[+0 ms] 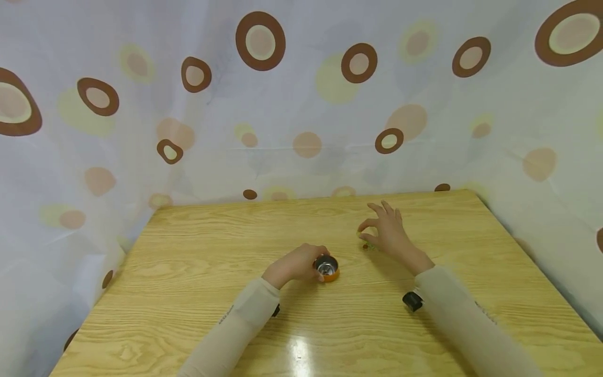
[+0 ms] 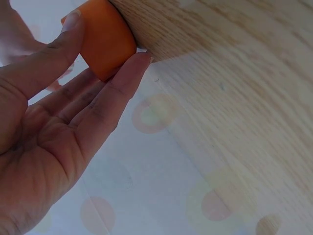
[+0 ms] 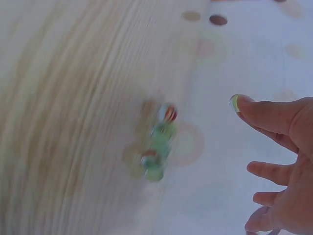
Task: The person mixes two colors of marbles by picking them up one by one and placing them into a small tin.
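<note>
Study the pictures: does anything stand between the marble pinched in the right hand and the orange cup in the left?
Nothing visible does. In the head view, only bare table shows between the pinched marble and the orange cup, whose mouth faces up. The other marbles lie near the right hand, off that line.

Shiny metal-lined cup (image 1: 326,268), glassy marbles (image 3: 160,143)
</note>
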